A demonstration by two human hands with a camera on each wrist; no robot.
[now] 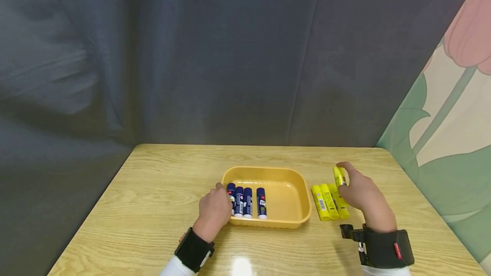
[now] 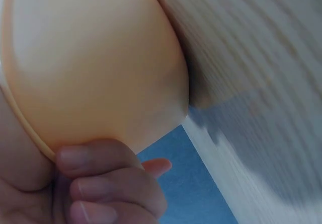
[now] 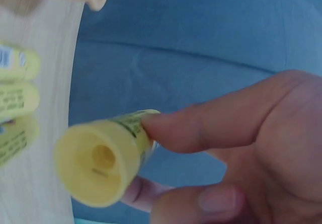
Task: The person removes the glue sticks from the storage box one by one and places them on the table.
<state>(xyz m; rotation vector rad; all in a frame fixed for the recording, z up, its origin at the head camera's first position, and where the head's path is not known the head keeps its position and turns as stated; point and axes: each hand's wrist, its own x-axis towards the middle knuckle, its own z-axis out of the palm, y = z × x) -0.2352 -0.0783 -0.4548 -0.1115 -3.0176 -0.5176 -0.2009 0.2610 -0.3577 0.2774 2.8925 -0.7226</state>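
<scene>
My left hand (image 1: 216,205) pinches the left rim of a yellow-orange tray (image 1: 285,171); in the left wrist view its curled fingers (image 2: 118,183) lie against the tray's outer wall. In the tray, several dark blue glue sticks (image 1: 247,202) with white ends lie side by side, one apart from the others. My right hand (image 1: 360,188) holds a yellow glue stick (image 1: 339,176) between thumb and fingers, raised above the table. Its hollow round end faces the right wrist camera. Just below, three yellow glue sticks (image 1: 329,201) lie in a row to the right of the tray.
The wooden table (image 1: 165,191) ends at a dark grey curtain (image 1: 230,63) behind. A flower-patterned cloth (image 1: 456,139) hangs along the right side. Both wrists wear black bands (image 1: 387,248).
</scene>
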